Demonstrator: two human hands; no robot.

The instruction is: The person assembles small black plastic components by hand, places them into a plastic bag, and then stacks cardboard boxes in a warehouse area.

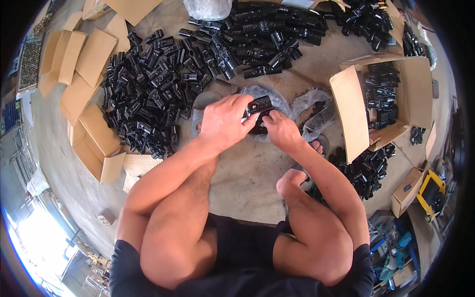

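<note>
My left hand [225, 119] is closed around a short, glossy black tubular fitting [260, 104] with a small round detail on its side. The fitting is held nearly level in front of my shins. Just below its right end, the fingers of my right hand [283, 130] are pinched together; whatever they grip is too small or hidden to make out. Under both hands lies a clear plastic bag [281, 101] with dark small parts in it. A second clear bag [312, 129], also holding dark bits, rests beside my right hand.
A large heap of loose black fittings [148, 84] spreads to the left. Longer black pieces [262, 37] are stacked at the far side. An open cardboard box [414, 94] at right holds more, with another pile [363, 171] below it. Empty cartons [94, 143] line the left.
</note>
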